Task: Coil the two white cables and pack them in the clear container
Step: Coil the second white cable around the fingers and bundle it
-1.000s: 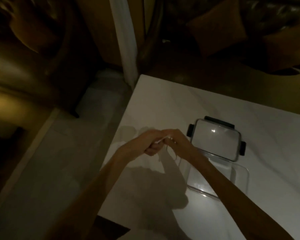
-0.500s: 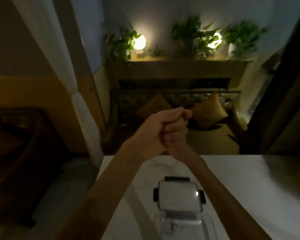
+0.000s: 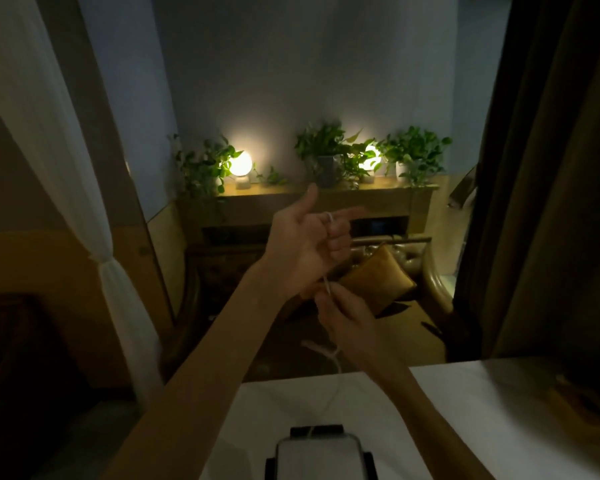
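Note:
My left hand (image 3: pixel 303 244) is raised well above the white table (image 3: pixel 465 410), thumb up, with a thin white cable (image 3: pixel 329 292) looped over its curled fingers. My right hand (image 3: pixel 347 323) sits just below it and pinches the same cable, whose slack hangs down toward the table. The container's clear lid with black clips (image 3: pixel 317 455) lies at the bottom edge of the view. The container body and the second cable are out of sight.
A white curtain (image 3: pixel 49 140) hangs at the left and a dark one (image 3: pixel 541 202) at the right. Beyond the table stand a sofa with a yellow cushion (image 3: pixel 385 282) and a shelf with plants and two lit lamps (image 3: pixel 240 164).
The view tilted up from the table to the room. My hands rose together, then separated: the left opened upward with the cable around its fingers, the right dropped below, drawing the cable.

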A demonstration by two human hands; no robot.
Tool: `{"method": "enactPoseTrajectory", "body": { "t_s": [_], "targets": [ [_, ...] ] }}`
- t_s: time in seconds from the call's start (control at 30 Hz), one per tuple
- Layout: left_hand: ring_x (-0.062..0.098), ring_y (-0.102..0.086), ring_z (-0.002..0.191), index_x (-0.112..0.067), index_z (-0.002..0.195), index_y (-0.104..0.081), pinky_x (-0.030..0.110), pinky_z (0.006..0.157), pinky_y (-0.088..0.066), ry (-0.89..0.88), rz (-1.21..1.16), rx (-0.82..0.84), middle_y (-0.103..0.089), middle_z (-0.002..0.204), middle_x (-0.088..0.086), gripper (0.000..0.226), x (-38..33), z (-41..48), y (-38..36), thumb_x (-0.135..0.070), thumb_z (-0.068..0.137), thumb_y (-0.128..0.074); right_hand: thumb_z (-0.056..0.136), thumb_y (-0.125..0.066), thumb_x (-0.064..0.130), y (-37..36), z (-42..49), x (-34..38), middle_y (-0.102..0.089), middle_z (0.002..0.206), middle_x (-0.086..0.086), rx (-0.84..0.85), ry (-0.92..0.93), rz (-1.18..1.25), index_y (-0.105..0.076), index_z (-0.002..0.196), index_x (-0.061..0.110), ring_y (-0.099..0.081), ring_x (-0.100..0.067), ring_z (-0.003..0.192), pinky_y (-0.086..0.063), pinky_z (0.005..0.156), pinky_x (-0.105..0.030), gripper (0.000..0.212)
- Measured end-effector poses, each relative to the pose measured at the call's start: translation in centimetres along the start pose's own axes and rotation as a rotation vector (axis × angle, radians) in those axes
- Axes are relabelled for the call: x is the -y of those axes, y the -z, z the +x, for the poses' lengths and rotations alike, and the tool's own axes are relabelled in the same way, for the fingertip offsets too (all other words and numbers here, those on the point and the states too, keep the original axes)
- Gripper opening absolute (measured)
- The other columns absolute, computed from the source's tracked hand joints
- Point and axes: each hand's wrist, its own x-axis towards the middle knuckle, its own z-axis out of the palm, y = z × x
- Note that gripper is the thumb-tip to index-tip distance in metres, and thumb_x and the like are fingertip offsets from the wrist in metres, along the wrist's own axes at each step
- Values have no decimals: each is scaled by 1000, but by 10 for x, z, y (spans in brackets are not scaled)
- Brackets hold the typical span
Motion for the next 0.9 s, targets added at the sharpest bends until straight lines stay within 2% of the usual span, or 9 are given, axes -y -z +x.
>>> {"method": "enactPoseTrajectory", "body": {
  "t_s": [0.13, 0.27, 0.37, 0.43, 0.47, 0.53, 0.63, 0.8, 0.9],
  "targets": [
    [12, -31, 54, 7, 128, -45, 26, 54, -26, -66, 176, -176, -33, 64, 1, 81, 7, 20, 8, -64, 93, -25, 96, -50, 33, 29, -16, 6, -59, 69, 5, 113, -43, -3, -63, 90, 31, -55, -10, 61, -47, 55, -33, 15],
    [20, -31, 60, 5, 105, -53, 27, 57, -26, -39, 407, -226, -34, 70, 12, 79, 38, 28, 9, -67, 90, -24, 92, -56, 29, 74, -12, 16, -66, 85, 8, -16, 74, -546, -63, 95, 31, -61, -8, 72, -54, 66, -32, 8],
    [34, -54, 86, 4, 120, -46, 29, 90, -48, 63, 431, -75, -52, 101, 33, 83, 54, 25, 4, -69, 85, -25, 86, -67, 24, 109, 3, 11, -67, 88, 0, -192, 249, -817, -67, 96, 26, -63, -17, 65, -54, 57, -35, 10],
    [46, -57, 99, 4, 128, -48, 38, 107, -38, 106, 491, -29, -59, 105, 38, 85, 61, 17, 0, -62, 93, -7, 87, -64, 28, 124, 10, 6, -67, 84, -2, -279, 392, -811, -71, 94, 22, -62, -18, 58, -53, 50, -32, 12],
    [48, -57, 93, -1, 124, -53, 41, 104, -40, 94, 505, -1, -62, 99, 34, 83, 66, 14, -1, -62, 93, -6, 88, -58, 31, 128, 12, 4, -67, 83, -3, -316, 469, -795, -72, 92, 22, -61, -17, 57, -50, 50, -27, 17],
    [27, -51, 66, -8, 97, -57, 33, 73, -41, 58, 526, 67, -57, 72, 15, 75, 73, 11, -6, -71, 87, -16, 93, -50, 35, 133, 21, 0, -67, 82, -5, -343, 571, -721, -70, 92, 24, -62, -17, 59, -46, 53, -23, 23],
    [9, -46, 50, -6, 97, -47, 22, 52, -40, 99, 407, 230, -51, 57, -2, 83, 78, 11, -17, -83, 67, -41, 86, -64, 28, 132, 37, -8, -65, 86, -4, -292, 451, -456, -72, 93, 24, -61, -14, 70, -51, 61, -31, 11],
    [12, -41, 53, -4, 104, -50, 27, 55, -30, 89, 116, 324, -45, 59, 0, 78, 71, 0, -24, -73, 84, -20, 90, -57, 8, 104, 42, -9, -69, 72, 20, -47, 35, 152, -66, 84, 28, -64, 3, 70, -48, 62, -10, 23],
    [11, -39, 53, -3, 105, -54, 26, 55, -28, 41, -70, 288, -40, 59, -1, 82, 60, 5, -19, -74, 86, -19, 97, -47, 9, 68, 23, -6, -64, 53, 23, 34, -250, 334, -55, 74, 26, -61, 4, 53, -48, 52, -12, 30]
  ]
}}
